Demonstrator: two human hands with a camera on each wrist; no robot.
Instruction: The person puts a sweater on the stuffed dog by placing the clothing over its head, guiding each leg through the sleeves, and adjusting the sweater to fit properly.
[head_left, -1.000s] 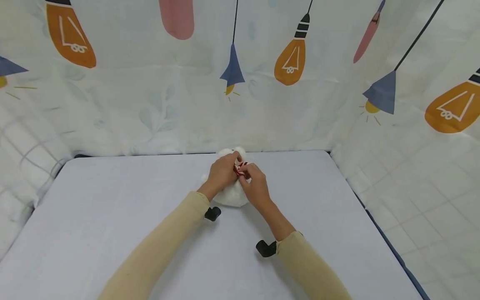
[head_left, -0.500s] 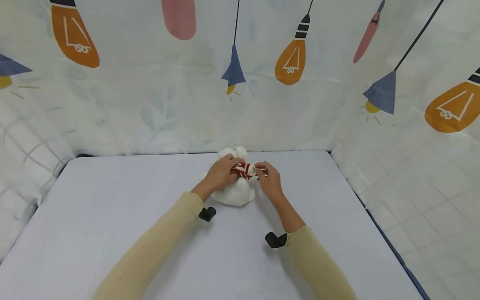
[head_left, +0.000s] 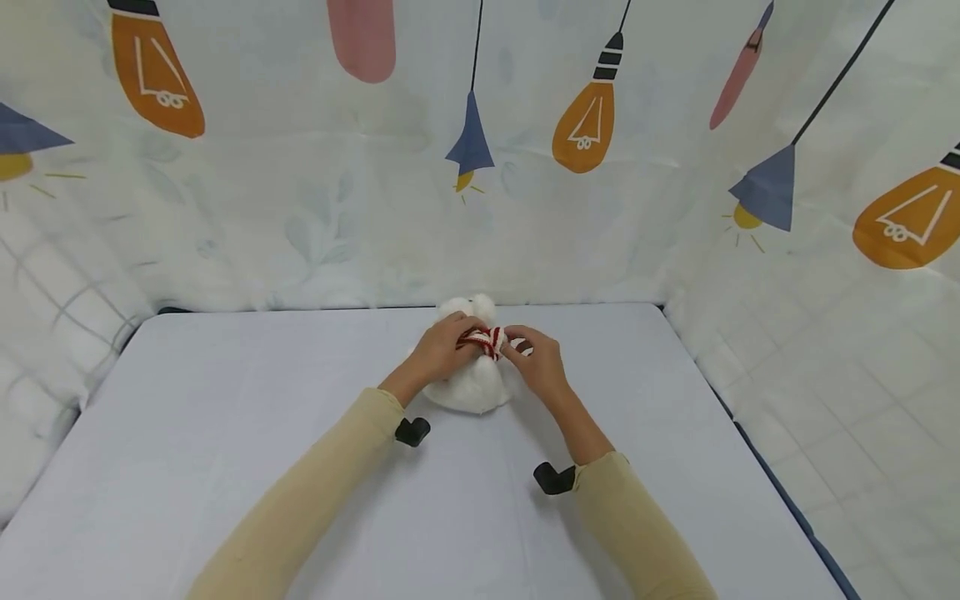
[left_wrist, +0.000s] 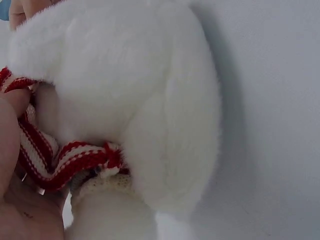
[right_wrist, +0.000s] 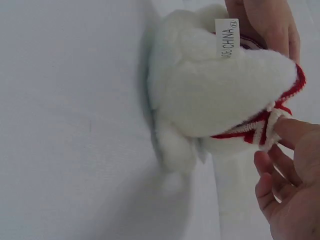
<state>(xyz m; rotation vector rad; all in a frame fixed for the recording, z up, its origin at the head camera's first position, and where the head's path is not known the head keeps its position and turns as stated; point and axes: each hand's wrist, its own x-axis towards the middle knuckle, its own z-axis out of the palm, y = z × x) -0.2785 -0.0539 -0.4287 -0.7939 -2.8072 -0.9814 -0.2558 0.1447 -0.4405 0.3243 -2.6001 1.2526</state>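
A white plush toy is propped near the table's far edge, wearing a red-and-white striped knit sweater. From the left, my left hand holds the toy and the knit; in the left wrist view its thumb lies against the striped fabric. On the other side my right hand pinches the sweater's pale edge between thumb and fingers. A fluffy white body fills much of the right wrist view, with a printed white tag on it. The toy's face is not visible.
The toy rests on a white-covered table. Behind stands a hanging white cloth printed with lamps and bulbs, and more cloth closes off both sides. A black wrist mount sits under each forearm.
The right hand has moved right from the toy's middle, drawing the sweater's edge sideways. Since half a second ago its fingers have shifted slightly on that edge. The left hand has moved slightly left.
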